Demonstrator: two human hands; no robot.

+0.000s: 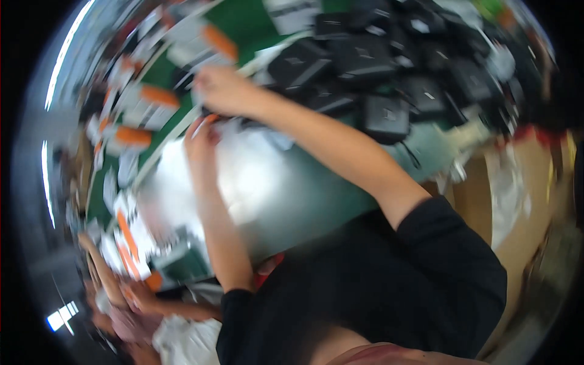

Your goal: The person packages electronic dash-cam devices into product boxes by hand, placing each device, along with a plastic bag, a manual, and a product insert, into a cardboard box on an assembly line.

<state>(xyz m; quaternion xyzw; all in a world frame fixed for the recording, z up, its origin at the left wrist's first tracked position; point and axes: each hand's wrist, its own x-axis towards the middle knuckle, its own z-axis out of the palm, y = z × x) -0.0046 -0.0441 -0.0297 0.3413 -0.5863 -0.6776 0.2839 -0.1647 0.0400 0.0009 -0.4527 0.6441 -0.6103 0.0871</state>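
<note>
1. Holds the right hand (218, 87), curled in, at 11 o'clock from the middle of the view. Holds the left hand (201, 135) just below, at 10 o'clock, likely to let both meet at one spot.
2. Seems to have a small dark thing (208, 113) between the two hands, too blurry to name. Can't tell the grip of either hand for sure, tight or loose.
3. Reaches in with the right forearm (322, 134) from 3 o'clock and with the left forearm (217, 225) from 7 o'clock, maybe to leave room between the arms.
4. Has a shiny table (304, 204) under both arms, with bright glare on top.
5. See a pile of black cases (365, 58) at 1 o'clock, past the right forearm, perhaps heaped there to stay in easy reach.
6. Find orange and white boxes (149, 106) from 10 to 11 o'clock, over a green surface (250, 27), maybe set apart to keep from mixing with the cases.
7. Spot brown cardboard (529, 243) at 3 o'clock, beside clear plastic (510, 194). Spot another person's arm (106, 274) at 8 o'clock.
</note>
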